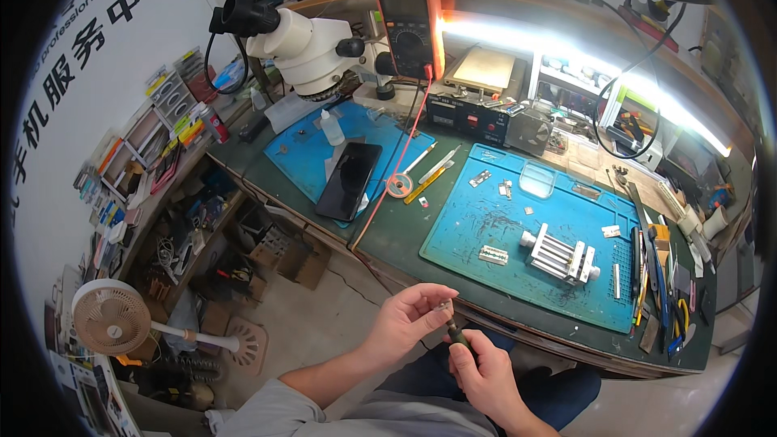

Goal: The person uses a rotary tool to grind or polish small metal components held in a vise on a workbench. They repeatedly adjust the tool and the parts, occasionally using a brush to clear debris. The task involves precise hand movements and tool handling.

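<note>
While a green desk is bearing a blue mat and metal clamp, the left hand is pinching a small piece in front, the right hand gripping a tool.

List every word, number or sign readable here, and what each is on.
Wording is not copied.
White wall: large dark characters, smaller Latin lettering, partly legible.
Orange multimeter: dial markings, too small to read.
Black box with a red switch: panel marks, too small.
Dark-handled tool in the right hand: no readable marking.
Shelf packages: too blurred.
</note>
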{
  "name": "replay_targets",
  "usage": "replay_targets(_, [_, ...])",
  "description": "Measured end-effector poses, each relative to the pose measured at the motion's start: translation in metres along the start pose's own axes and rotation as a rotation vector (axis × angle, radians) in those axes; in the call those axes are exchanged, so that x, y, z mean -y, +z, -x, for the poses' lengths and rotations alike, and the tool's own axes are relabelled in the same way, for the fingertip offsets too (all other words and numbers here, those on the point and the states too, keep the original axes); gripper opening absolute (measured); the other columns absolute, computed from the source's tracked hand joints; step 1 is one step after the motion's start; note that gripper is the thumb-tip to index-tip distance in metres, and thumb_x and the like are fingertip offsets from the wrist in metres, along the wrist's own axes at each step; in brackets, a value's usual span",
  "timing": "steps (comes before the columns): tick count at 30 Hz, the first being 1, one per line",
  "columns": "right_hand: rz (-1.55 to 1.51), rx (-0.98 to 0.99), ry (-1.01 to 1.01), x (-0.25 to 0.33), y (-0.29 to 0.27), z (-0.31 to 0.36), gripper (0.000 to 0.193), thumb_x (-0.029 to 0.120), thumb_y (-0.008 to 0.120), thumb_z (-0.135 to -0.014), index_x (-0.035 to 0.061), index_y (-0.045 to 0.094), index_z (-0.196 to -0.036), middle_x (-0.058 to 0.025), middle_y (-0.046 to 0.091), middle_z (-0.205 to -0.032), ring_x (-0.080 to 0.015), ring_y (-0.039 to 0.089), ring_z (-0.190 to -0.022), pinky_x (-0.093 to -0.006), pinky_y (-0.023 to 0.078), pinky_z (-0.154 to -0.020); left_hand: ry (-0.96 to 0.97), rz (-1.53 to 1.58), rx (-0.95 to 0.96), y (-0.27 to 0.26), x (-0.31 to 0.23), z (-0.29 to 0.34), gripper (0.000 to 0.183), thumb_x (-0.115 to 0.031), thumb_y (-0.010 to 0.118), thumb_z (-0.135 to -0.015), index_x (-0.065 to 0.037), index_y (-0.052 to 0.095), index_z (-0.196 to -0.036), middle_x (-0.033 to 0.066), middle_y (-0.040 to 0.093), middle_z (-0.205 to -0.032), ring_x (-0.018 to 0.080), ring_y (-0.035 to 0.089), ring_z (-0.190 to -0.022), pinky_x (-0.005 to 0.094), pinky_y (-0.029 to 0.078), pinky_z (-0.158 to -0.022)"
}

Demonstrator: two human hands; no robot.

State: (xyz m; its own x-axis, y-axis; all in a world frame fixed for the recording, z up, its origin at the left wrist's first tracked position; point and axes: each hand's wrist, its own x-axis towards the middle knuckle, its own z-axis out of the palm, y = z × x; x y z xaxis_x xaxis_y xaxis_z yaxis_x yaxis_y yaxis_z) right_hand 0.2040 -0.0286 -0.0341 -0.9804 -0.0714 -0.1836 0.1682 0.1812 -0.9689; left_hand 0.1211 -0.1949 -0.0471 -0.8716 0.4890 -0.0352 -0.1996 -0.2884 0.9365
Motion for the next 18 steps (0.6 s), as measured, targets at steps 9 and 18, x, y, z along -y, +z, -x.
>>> replay_targets(9, [0.076, -0.046, -0.037, 0.0, -0.004, 0.001, 0.026, 0.022, 0.058, -0.097, 0.0013, 0.055, -0.113, -0.0102, 0.065, -0.071, -0.0229, 0.066, -0.063, -0.0319, 0.049, -0.059, -0.067, 0.07, 0.114, 0.006, -0.008, 0.001, 0.049, -0.008, 0.062, -0.094, -0.004, 0.044, -0.139, 0.0016, 0.058, -0.101, 0.0084, 0.056, -0.098, 0.0237, 0.046, -0.091])
replay_targets(18, [0.063, -0.019, -0.029, 0.008, -0.006, 0.003, 0.026, 0.023, 0.057, -0.098, 0.0012, 0.055, -0.111, -0.0099, 0.064, -0.069, -0.0221, 0.064, -0.061, -0.0316, 0.049, -0.059, -0.016, 0.015, 0.134, 0.002, -0.012, -0.001, 0.054, -0.011, 0.065, -0.093, -0.004, 0.041, -0.141, 0.0034, 0.056, -0.11, 0.0096, 0.053, -0.103, 0.0265, 0.046, -0.092])
